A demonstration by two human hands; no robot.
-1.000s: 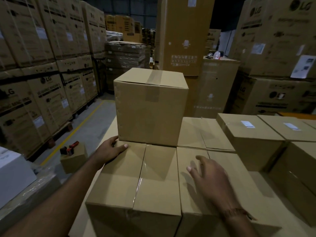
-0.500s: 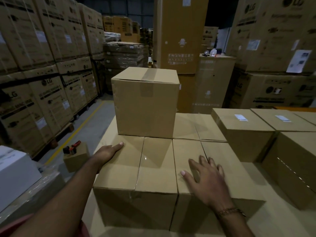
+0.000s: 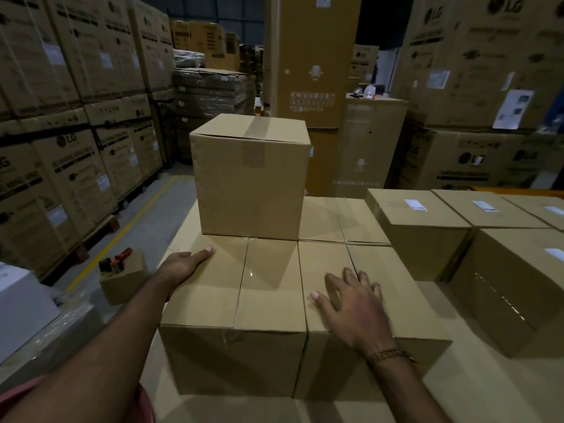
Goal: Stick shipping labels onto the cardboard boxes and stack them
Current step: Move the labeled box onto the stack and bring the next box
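Observation:
Two taped cardboard boxes stand side by side in front of me: the near left box (image 3: pixel 244 300) and the near right box (image 3: pixel 396 285). My left hand (image 3: pixel 181 265) rests flat on the left box's far left edge, fingers straight. My right hand (image 3: pixel 351 297) lies spread on the right box's top. One more box (image 3: pixel 248 178) is stacked on the row behind. To the right stand several boxes with white labels on top, such as the labelled box (image 3: pixel 418 221) and another (image 3: pixel 518 270).
A small carton (image 3: pixel 123 277) holding red-and-black tools sits on the floor at left. Tall pallets of printed cartons (image 3: pixel 76 163) line the left aisle with its yellow floor line (image 3: pixel 122 236). Big cartons (image 3: pixel 488 87) rise at the back right. A white wrapped box (image 3: pixel 21 303) is near left.
My right hand has settled flat onto the right box's top. The left hand stays on the left box. The view has pulled back slightly, showing more of the boxes' fronts.

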